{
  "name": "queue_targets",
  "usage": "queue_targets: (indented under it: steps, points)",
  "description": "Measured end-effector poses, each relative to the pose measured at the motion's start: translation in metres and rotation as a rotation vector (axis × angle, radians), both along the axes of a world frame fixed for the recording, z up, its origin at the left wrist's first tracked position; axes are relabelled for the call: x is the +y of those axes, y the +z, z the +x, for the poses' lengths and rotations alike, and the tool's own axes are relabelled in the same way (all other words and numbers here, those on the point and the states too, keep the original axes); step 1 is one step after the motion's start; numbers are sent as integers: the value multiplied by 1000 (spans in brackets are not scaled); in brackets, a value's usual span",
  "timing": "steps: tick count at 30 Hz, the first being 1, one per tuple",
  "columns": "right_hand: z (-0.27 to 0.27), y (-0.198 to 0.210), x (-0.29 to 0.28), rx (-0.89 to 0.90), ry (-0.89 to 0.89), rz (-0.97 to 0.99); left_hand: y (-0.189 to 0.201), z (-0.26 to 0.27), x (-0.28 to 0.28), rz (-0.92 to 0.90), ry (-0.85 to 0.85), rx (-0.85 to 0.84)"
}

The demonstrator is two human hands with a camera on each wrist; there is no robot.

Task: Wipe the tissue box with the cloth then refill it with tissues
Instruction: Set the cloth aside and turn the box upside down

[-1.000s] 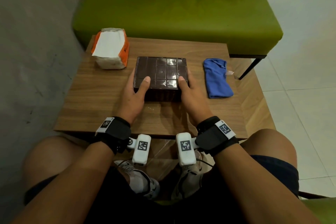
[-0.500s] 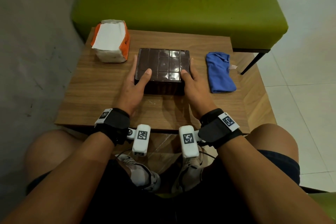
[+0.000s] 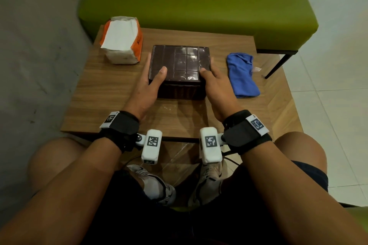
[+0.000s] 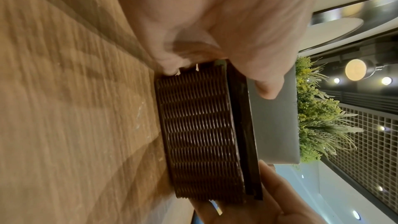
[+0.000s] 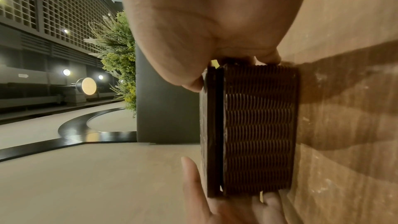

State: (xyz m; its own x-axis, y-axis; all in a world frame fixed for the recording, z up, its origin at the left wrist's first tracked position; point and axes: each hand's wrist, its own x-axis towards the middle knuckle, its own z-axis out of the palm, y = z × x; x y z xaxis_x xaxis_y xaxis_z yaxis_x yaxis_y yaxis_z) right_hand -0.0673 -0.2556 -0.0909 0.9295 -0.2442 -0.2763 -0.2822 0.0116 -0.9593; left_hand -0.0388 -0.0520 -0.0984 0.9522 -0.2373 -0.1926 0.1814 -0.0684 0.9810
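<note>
The dark brown woven tissue box (image 3: 180,69) sits at the middle of the wooden table (image 3: 111,93), its glossy tiled lid (image 3: 179,63) on top. The left hand (image 3: 148,85) grips the box's left side, thumb laid on the lid's near left corner and fingers along the wall. The right hand (image 3: 216,85) grips the right side the same way, thumb on the near right corner. Just right of the box lies the crumpled blue cloth (image 3: 242,74), apart from the hand. At the far left corner of the table stands an orange pack of white tissues (image 3: 121,40), opened on top. Beyond the table is a green bench (image 3: 199,0).
</note>
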Motion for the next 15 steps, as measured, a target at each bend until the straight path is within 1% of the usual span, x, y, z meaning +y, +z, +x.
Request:
queue_targets:
  steps: [4, 6, 8, 10, 12, 14, 15]
  points:
    - [0, 10, -1, -25, -51, -156, 1, 1, 3, 11, -15, -4]
    - [-4, 17, -1, -35, -99, -200, 5, 0, 6, 36, -7, -17]
    - [-8, 24, -1, -54, -141, -292, 8, 1, 11, 98, 53, -34]
    - [-14, 32, -1, -65, -164, -376, 12, 1, 14, 161, 129, -109]
    - [-20, 45, 2, -66, -178, -382, 20, -5, 16, 154, 197, -183]
    - [-27, 63, 1, -32, -152, -373, 33, -13, 18, 98, 224, -183]
    - [-32, 71, -2, 9, -109, -355, 38, -17, 21, 67, 213, -163]
